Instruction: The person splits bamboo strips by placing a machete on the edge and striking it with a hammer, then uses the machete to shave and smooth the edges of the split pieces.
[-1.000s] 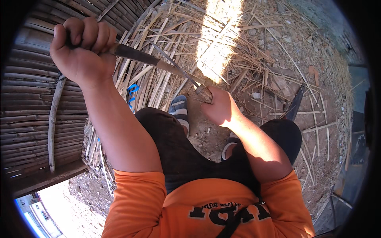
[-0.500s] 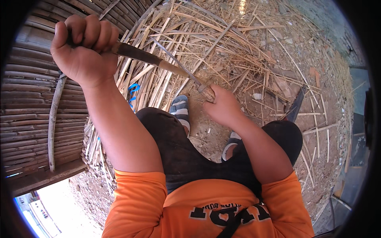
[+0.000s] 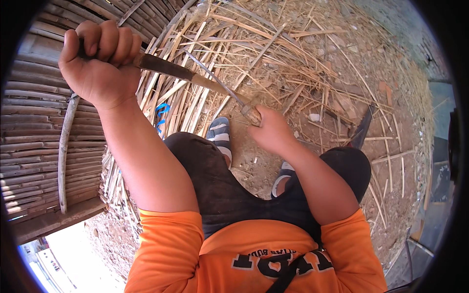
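My left hand (image 3: 105, 63) is raised at the upper left, its fingers closed round a flat bamboo strip (image 3: 167, 67). The strip is dark brown near that hand and pale farther along, and it slants down to the right. My right hand (image 3: 273, 129) grips the wooden handle of a knife (image 3: 253, 115) between my knees. The thin blade points up and left, crossing the pale part of the strip close to the handle. Where the strip's far end lies is hard to make out beside the knife handle.
Split bamboo strips (image 3: 195, 105) and straw-like shavings (image 3: 273, 73) litter the ground ahead. A bamboo slat wall (image 3: 39, 132) stands on the left. Beside my right knee lies a dark, long blade-like tool (image 3: 363, 127). My sandalled feet (image 3: 221, 134) rest on the dirt.
My left hand has shifted slightly left, drawing the bamboo strip a little with it. The right hand and knife have barely moved.
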Tool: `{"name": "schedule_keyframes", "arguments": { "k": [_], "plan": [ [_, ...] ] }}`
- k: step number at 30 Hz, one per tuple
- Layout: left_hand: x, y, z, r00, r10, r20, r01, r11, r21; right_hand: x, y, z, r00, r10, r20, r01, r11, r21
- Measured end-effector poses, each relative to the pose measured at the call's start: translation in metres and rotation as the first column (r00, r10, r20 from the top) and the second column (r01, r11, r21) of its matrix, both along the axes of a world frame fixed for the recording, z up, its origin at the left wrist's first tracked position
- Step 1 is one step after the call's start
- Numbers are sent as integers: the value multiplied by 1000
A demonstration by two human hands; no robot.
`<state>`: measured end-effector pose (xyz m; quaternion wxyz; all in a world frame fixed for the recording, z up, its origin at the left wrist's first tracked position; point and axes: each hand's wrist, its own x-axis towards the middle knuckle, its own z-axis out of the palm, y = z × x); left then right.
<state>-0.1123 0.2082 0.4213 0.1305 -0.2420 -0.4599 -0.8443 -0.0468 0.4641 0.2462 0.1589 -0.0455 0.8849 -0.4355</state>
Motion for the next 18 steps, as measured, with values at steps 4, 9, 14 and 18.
{"name": "schedule_keyframes", "arguments": {
  "k": [4,9,14,18],
  "plan": [
    [1,8,2,998,-58,-11,58,998,-29,6,-2,20,997,-44,-58,36,989,-143],
    [-2,14,3,1000,28,-7,-28,999,-40,-2,-9,-51,999,-24,-23,24,1000,6],
    [-1,-3,1,999,31,14,-31,999,-9,-3,0,-16,997,-9,75,5,999,54],
    [-2,-2,2,997,-77,-22,76,997,-32,3,0,21,997,-67,-44,60,988,-145]
  ]
}}
